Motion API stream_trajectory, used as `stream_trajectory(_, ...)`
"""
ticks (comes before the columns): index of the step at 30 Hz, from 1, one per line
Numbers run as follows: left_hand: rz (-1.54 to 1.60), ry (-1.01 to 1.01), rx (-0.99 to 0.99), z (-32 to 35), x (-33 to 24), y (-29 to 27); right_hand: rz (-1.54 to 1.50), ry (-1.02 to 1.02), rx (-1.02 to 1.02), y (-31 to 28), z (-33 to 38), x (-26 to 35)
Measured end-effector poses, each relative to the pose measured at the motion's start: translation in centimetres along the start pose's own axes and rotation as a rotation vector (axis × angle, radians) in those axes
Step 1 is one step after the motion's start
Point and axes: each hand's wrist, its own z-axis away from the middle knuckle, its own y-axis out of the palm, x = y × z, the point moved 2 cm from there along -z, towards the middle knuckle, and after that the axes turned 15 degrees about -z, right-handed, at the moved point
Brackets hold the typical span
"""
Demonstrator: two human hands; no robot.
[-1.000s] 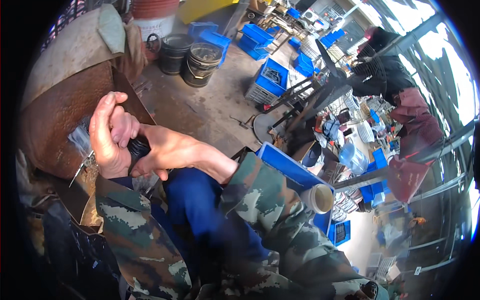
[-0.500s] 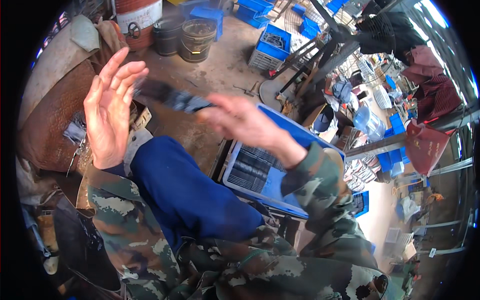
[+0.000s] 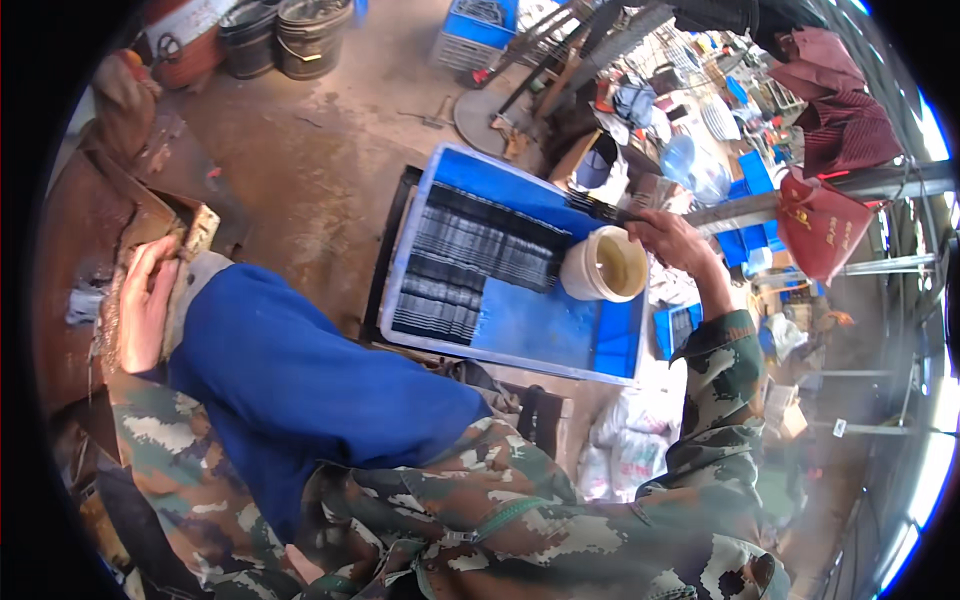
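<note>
My right hand (image 3: 675,242) reaches over the far right corner of a blue plastic bin (image 3: 480,160). Its fingers are closed on a dark, flat bundle of strips (image 3: 598,207), which points left just above a whitish bucket (image 3: 605,265). The bucket stands in the bin, next to rows of thin dark strips (image 3: 480,240) packed side by side. On the left, my left hand (image 3: 148,305) lies with fingers stretched out beside a wooden edge (image 3: 203,228), holding nothing that I can make out. Small grey pieces (image 3: 88,305) lie close to that hand.
Two dark buckets (image 3: 312,40) and a red and white drum (image 3: 187,45) stand at the far left. A round metal base (image 3: 485,122) is on the floor beyond the bin. White sacks (image 3: 630,445) lie at its near right, and a red cloth bag (image 3: 822,225) hangs farther right.
My right hand has swung right with the dark bundle, from near my left hand to over the bin. My left hand has dropped to the wooden edge. The view has shifted right, showing the bucket.
</note>
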Motion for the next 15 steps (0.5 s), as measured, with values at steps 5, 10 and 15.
stream_trajectory(5, -0.017, -0.024, 0.172, -0.7, -1.1, 0.3, -0.014, 0.493, 0.01, -1.2, 2.6, -8.1)
stream_trajectory(10, -0.056, -0.069, 0.16, -0.2, -0.2, 1.1, 0.076, 0.583, 0.083, 3.2, -0.2, -14.5)
stream_trajectory(15, -0.096, -0.1, 0.161, 0.5, -0.1, 0.2, 0.289, 0.268, 0.167, 8.1, -3.8, -18.9)
